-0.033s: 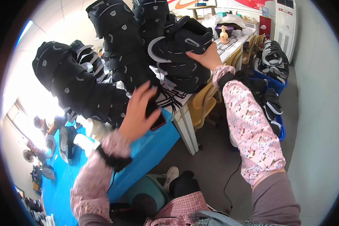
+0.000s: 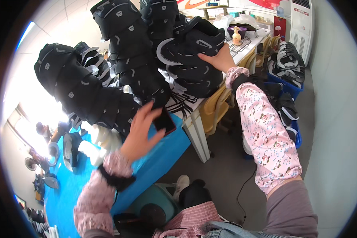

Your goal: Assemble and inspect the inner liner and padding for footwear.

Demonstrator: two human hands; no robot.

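My right hand (image 2: 221, 59) grips the heel end of a black shoe upper (image 2: 192, 45) with pale trim, at the top of a short stack. Its thumb lies along the near side, and its other fingers are hidden behind the upper. My left hand (image 2: 141, 131) hovers over the blue-covered table, fingers spread, holding nothing. Near its fingertips lies a flat dark phone-like thing (image 2: 164, 122) with a red edge. Beyond that hand, black shoe uppers stand nested in a tall stack (image 2: 133, 55) and a leaning stack (image 2: 83, 87).
The blue table cover (image 2: 162, 158) runs along my left, with loose grey shoe parts (image 2: 70, 150) and a white roll (image 2: 89, 151). A yellow chair (image 2: 214, 109) stands beside the white table. Blue bins (image 2: 289, 89) of shoes line the right wall. A teal stool (image 2: 150, 204) stands below.
My left hand has dropped slightly toward me, uncovering more of the dark phone-like thing. The right hand keeps its grip on the shoe upper, almost unmoved.
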